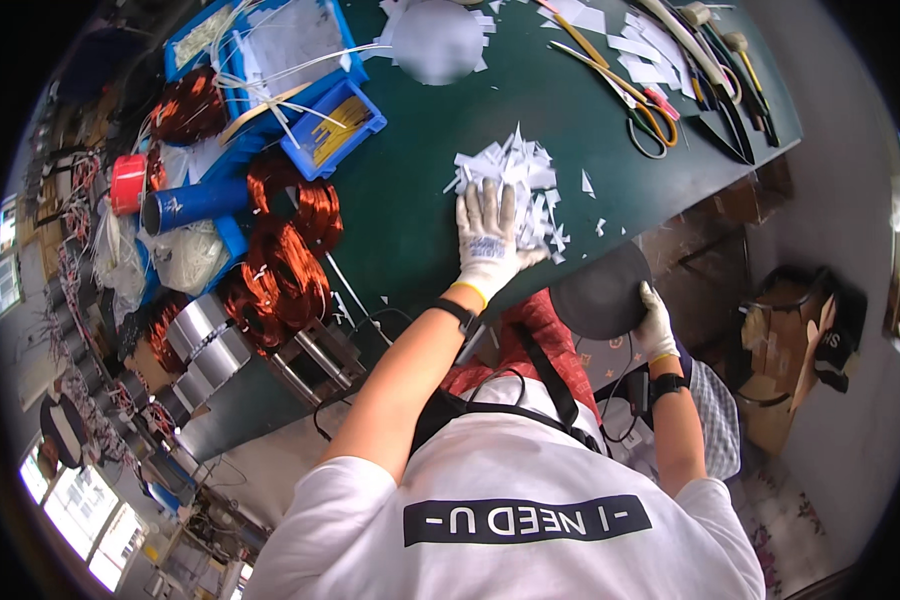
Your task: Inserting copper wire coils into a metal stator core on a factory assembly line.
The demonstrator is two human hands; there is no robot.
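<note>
My left hand (490, 235), in a white work glove, lies with fingers stretched out on a heap of white paper scraps (515, 165) near the front edge of the green table (400, 130). A few loose scraps lie to the right of the heap. Just off the table edge, my right hand (656, 322), also gloved, grips the right rim of a dark round shallow dish (600, 292). The dish sits close beside the table edge, below the scraps. Its underside and the fingertips behind its rim are hidden.
Copper wire coils (280, 270) crowd the left side with a blue tube (198, 205), a red tape roll (128, 184) and a blue bin of yellow strips (335, 130). Scissors (630, 95), paper strips and mallets lie at the back right. A chair (785, 330) stands at right.
</note>
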